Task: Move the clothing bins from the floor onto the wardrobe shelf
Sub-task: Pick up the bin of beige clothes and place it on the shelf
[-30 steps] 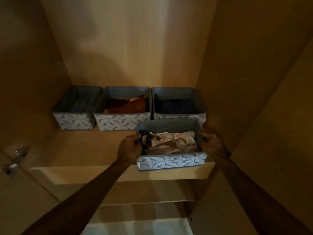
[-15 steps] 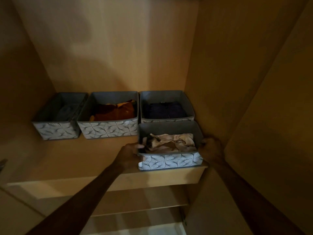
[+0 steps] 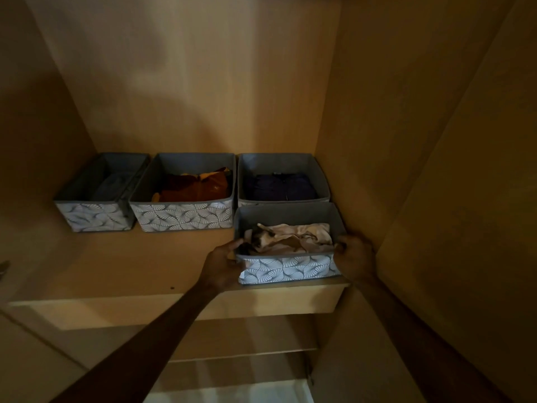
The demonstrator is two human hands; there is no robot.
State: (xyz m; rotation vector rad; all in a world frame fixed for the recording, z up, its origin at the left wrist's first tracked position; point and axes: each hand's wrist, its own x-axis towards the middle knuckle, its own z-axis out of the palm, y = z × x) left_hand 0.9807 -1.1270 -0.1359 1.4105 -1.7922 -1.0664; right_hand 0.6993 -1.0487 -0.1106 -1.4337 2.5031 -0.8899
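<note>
Both hands clasp the front bin [image 3: 286, 269] — soft grey fabric, boxy, a white leaf print on its face, crumpled cream cloth [image 3: 293, 238] inside. The left hand [image 3: 222, 264] curls round its left end, the right hand [image 3: 356, 258] round its right. It sits at the shelf [image 3: 116, 266] edge, touching the right back bin [image 3: 283, 178]. Two more bins [image 3: 183, 219] line the back — the wardrobe wall [image 3: 377, 141] is close on the right.
</note>
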